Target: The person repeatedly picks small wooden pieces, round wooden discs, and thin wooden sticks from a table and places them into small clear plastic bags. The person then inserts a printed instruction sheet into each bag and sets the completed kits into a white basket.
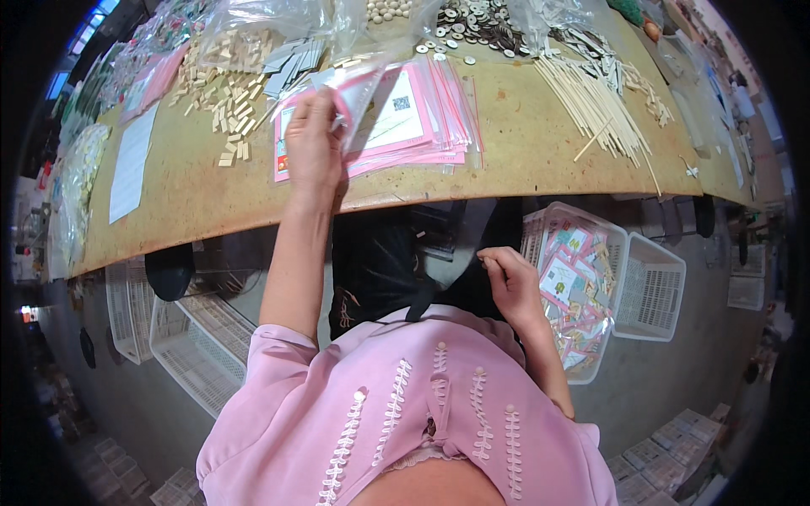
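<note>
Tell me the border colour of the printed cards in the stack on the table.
The printed cards have pink borders, best seen in the head view.

Packet stack (pixel 401 122) on table (pixel 510 126): blocks (pixel 240 105) left, sticks (pixel 591 105) right, discs (pixel 477 25) behind, seemingly partly bagged.

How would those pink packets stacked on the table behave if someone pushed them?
The pink packets would probably slide over one another, since they look glossy. They seem light, being flat and thin. They may be floppy at the edges: clear plastic curls up at the left hand.
</note>
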The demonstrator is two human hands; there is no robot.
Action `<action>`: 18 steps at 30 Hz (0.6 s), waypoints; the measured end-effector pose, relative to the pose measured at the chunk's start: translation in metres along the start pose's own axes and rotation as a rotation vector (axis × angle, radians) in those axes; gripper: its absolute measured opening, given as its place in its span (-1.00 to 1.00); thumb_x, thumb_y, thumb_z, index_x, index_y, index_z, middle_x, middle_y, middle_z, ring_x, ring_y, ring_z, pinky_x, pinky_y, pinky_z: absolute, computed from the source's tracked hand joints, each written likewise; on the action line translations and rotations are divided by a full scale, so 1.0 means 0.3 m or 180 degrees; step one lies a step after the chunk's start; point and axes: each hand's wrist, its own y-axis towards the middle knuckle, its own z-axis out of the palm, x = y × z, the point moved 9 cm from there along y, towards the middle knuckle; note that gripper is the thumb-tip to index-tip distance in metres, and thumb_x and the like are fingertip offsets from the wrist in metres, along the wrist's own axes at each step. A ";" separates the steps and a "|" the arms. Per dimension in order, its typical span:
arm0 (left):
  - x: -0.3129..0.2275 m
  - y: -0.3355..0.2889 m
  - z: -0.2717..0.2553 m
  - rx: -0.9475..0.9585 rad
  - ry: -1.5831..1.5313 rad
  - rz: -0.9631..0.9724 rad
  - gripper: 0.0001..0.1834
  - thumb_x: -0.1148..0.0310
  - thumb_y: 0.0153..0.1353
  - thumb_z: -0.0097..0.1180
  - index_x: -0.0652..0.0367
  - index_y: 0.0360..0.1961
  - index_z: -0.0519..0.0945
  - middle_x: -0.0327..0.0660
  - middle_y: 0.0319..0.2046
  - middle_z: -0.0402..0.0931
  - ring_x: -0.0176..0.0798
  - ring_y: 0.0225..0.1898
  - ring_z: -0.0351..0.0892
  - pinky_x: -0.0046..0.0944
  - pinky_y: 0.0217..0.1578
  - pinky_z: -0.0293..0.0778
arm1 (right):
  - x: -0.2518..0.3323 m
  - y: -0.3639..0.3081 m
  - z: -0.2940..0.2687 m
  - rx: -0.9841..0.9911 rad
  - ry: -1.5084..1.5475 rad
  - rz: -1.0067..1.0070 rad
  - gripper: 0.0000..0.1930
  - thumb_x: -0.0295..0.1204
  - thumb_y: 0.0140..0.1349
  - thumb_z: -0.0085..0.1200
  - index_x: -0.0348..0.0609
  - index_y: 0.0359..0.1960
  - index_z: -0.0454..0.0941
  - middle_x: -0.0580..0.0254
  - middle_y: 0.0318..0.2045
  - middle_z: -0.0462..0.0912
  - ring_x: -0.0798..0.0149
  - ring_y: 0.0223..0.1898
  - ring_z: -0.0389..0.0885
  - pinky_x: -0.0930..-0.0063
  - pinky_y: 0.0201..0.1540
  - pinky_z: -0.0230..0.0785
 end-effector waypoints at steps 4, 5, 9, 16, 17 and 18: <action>-0.184 -0.038 -0.009 -0.0370 0.0364 0.1275 -0.90 0.41 0.41 0.17 0.19 -0.28 0.62 -0.31 -0.32 0.60 -0.48 -0.28 0.54 -0.43 -0.23 0.52 | 0.004 0.014 0.025 0.0007 0.0356 -0.0060 -0.89 -0.50 0.38 0.09 -0.21 -0.20 0.66 0.06 -0.27 0.71 0.02 -0.28 0.71 0.33 -0.24 0.52; -0.234 -0.089 0.017 -0.0393 0.0743 0.1677 -0.89 0.42 0.42 0.16 0.22 -0.26 0.62 -0.29 -0.31 0.61 -0.47 -0.26 0.54 -0.41 -0.20 0.52 | -0.005 0.016 0.040 0.0123 0.0688 0.0110 -0.86 -0.45 0.41 0.07 -0.23 -0.18 0.65 0.09 -0.28 0.71 0.09 -0.31 0.72 0.37 -0.27 0.52; -0.179 -0.399 0.281 0.1623 0.2563 0.2672 -0.85 0.67 0.15 0.25 0.25 -0.27 0.63 -0.10 -0.21 0.69 -0.16 -0.22 0.68 -0.25 -0.16 0.56 | 0.041 0.050 0.059 0.0517 0.2069 0.0765 -0.71 -0.31 0.52 -0.07 -0.30 -0.13 0.60 0.18 -0.32 0.72 0.32 -0.39 0.71 0.55 -0.41 0.47; 0.034 -0.679 0.298 0.2834 0.2777 0.2430 -0.76 0.57 -0.06 0.33 0.24 -0.29 0.64 -0.17 -0.18 0.66 -0.11 -0.27 0.65 -0.19 -0.26 0.60 | -0.019 0.082 0.099 0.0948 0.2450 0.1322 -0.67 -0.26 0.50 -0.05 -0.36 -0.13 0.58 0.18 -0.42 0.71 0.42 -0.55 0.64 0.65 -0.60 0.34; 0.048 -0.683 0.287 0.2858 0.2816 0.2354 -0.77 0.57 -0.06 0.33 0.23 -0.30 0.64 -0.17 -0.19 0.66 -0.11 -0.27 0.65 -0.19 -0.26 0.59 | -0.037 0.065 0.102 0.1027 0.2332 0.1414 -0.69 -0.28 0.49 -0.02 -0.35 -0.14 0.59 0.18 -0.44 0.71 0.43 -0.58 0.62 0.66 -0.62 0.32; 0.062 -0.687 0.273 0.2882 0.2856 0.2278 -0.77 0.57 -0.05 0.32 0.22 -0.30 0.64 -0.17 -0.19 0.65 -0.11 -0.27 0.64 -0.19 -0.25 0.59 | -0.061 0.041 0.117 0.1141 0.2329 0.1533 -0.71 -0.30 0.47 0.03 -0.33 -0.20 0.62 0.20 -0.48 0.70 0.45 -0.64 0.59 0.68 -0.66 0.27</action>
